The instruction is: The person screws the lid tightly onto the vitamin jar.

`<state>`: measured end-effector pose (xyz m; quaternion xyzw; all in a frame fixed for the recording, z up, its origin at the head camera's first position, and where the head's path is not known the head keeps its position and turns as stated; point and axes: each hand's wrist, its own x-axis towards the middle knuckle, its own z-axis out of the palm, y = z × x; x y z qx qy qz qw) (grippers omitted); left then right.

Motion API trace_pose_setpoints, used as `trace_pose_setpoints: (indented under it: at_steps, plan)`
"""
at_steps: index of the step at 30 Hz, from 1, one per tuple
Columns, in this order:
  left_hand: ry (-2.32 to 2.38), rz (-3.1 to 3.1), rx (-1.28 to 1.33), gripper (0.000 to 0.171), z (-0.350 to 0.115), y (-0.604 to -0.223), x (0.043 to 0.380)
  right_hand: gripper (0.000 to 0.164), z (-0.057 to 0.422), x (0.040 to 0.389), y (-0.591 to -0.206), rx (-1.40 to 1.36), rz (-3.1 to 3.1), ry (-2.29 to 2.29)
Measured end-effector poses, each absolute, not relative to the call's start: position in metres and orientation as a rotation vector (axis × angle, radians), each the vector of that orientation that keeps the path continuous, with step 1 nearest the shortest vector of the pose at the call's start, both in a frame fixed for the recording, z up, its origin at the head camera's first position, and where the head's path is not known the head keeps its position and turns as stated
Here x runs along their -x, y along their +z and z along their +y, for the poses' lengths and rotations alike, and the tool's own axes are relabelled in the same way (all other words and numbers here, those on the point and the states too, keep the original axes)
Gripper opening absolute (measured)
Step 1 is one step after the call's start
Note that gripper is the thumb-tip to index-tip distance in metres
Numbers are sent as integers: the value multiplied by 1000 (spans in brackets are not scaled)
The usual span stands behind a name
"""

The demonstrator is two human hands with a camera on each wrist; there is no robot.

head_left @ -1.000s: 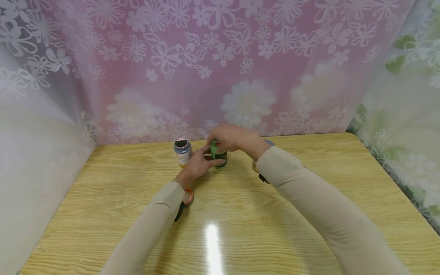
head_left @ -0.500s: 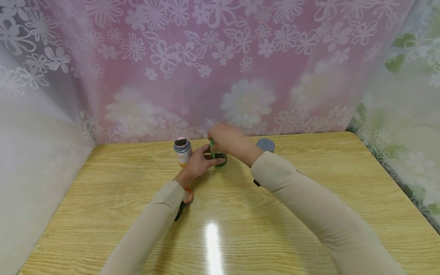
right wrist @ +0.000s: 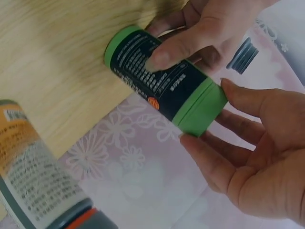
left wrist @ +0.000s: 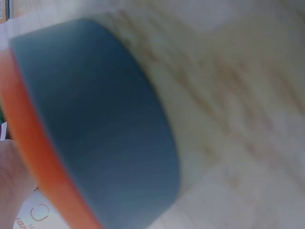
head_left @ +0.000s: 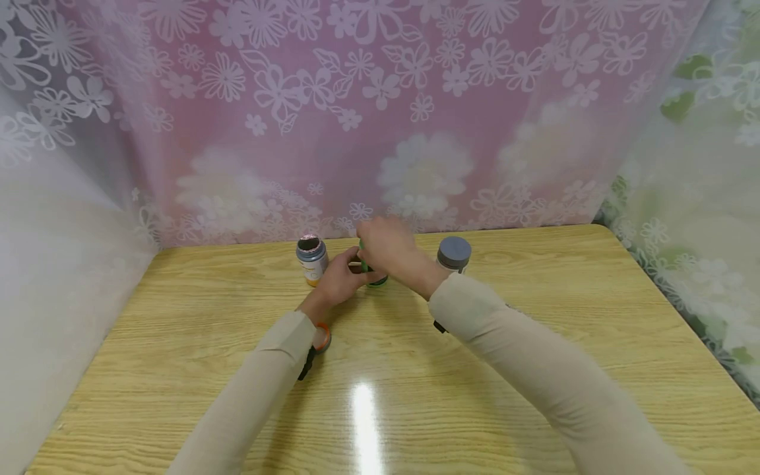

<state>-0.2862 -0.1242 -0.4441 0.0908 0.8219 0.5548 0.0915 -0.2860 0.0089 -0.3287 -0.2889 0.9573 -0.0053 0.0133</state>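
A dark green bottle (right wrist: pixel 147 76) with a bright green cap (right wrist: pixel 202 107) stands upright near the table's back edge. My left hand (head_left: pixel 340 280) grips its body, thumb across the label in the right wrist view. My right hand (head_left: pixel 388 247) pinches the cap between thumb and fingers, covering most of it from the head camera. The cap sits on the bottle, with a thin seam below its top. Just left of my left hand is a lidless jar (head_left: pixel 311 260) with a grey neck. A loose grey lid with an orange inner ring (head_left: pixel 322 338) lies beside my left wrist.
A jar with a grey lid (head_left: pixel 454 251) stands to the right, partly behind my right forearm. The wooden table (head_left: pixel 534 284) backs onto a pink floral curtain (head_left: pixel 320 152). The loose grey lid (left wrist: pixel 105 119) looms close in the left wrist view.
My right hand and forearm have turned and shifted slightly left and down, uncovering the grey-lidded jar. My left hand keeps its hold on the bottle. The head view has shifted slightly.
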Motion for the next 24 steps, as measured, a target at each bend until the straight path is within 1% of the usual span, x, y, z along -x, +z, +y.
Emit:
trace_pose_setpoints:
  at_steps: [7, 12, 18, 24]
  plan:
    - [1609, 2495, -296, 29, -125, -441, 286, 23, 5, 282, -332, 856, 3076, 106]
    - [1607, 2534, -320, 25, -126, -443, 285, 25, 2, 280, -336, 815, 3094, 135]
    - [1637, 2554, -318, 24, -125, -446, 284, 29, 0, 277, -339, 816, 3115, 162]
    - [1619, 2564, -291, 27, -122, -445, 283, 28, 4, 277, -340, 804, 3101, 124]
